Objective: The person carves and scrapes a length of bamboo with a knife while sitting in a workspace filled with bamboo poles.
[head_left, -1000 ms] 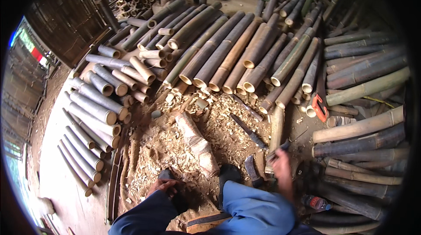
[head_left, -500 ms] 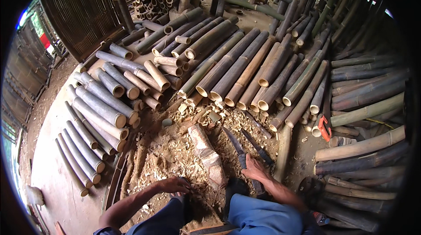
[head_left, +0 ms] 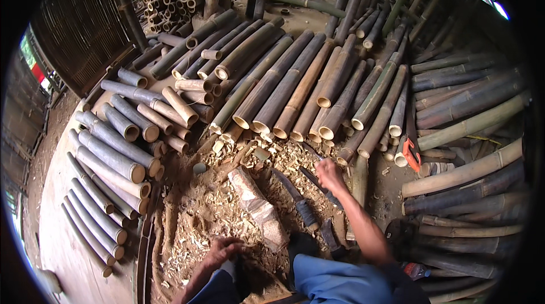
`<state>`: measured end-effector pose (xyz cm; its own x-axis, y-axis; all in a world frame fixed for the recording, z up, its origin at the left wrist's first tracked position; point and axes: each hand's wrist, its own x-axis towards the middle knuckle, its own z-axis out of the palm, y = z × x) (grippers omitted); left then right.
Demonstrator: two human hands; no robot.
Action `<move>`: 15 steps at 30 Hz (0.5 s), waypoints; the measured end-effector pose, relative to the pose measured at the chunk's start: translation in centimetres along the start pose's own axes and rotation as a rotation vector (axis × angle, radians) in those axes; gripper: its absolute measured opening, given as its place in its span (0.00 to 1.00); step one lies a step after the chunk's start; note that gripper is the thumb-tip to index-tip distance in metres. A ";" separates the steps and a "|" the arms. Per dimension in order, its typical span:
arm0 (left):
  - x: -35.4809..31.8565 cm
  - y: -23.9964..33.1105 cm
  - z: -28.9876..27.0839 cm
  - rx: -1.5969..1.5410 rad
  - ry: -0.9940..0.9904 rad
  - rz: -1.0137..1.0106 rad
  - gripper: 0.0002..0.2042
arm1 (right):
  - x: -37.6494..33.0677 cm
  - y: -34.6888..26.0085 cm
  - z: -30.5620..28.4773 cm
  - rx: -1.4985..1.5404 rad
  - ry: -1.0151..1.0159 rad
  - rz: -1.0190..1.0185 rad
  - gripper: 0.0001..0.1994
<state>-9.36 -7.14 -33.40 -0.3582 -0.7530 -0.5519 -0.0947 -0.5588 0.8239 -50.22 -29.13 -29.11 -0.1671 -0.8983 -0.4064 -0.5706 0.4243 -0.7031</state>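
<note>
One log (head_left: 256, 206), one curved knife (head_left: 297, 198) between left hand (head_left: 221, 252), right hand (head_left: 330, 175)

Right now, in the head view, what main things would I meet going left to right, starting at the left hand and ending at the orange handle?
Left hand → wooden block → curved knife → right hand → orange handle.
</note>
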 end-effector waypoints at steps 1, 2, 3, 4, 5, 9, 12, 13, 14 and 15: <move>-0.3 -1.0 0.5 -0.071 -0.027 -0.059 0.26 | 1.0 -0.4 -0.7 0.215 0.019 0.012 0.17; -0.6 -2.1 1.1 -0.049 0.024 -0.055 0.24 | 2.2 -0.7 -1.0 0.335 0.114 0.035 0.20; -0.7 -2.7 1.8 -0.028 0.075 -0.049 0.22 | 3.4 -0.6 -1.3 0.454 0.209 0.058 0.23; -0.8 -2.6 2.2 -0.009 0.130 -0.047 0.20 | 4.1 -0.5 -2.0 0.561 0.241 0.066 0.25; -0.6 -2.3 1.8 -0.043 0.143 -0.089 0.19 | 4.7 -0.4 -2.7 0.667 0.272 0.074 0.28; -0.2 -0.9 1.2 -0.193 0.115 -0.081 0.20 | 7.4 -0.6 -4.1 0.786 0.209 0.161 0.36; -0.5 -1.0 0.6 -0.165 0.108 -0.068 0.21 | 8.2 -2.1 -4.2 0.728 0.164 0.141 0.41; -0.5 -0.8 0.8 -0.171 0.104 -0.058 0.21 | 8.5 -2.6 -4.0 0.665 0.201 0.146 0.41; -0.7 -0.8 0.8 -0.177 0.100 -0.048 0.21 | 8.8 -3.1 -3.7 0.633 0.226 0.141 0.42; -0.7 -1.1 0.7 -0.177 0.109 -0.045 0.21 | 8.6 -4.0 -3.6 0.599 0.253 0.136 0.43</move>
<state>-9.68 -5.80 -33.83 -0.2539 -0.7536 -0.6063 0.0601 -0.6379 0.7678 -52.26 -38.99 -27.74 -0.4310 -0.8006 -0.4162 0.0024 0.4603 -0.8878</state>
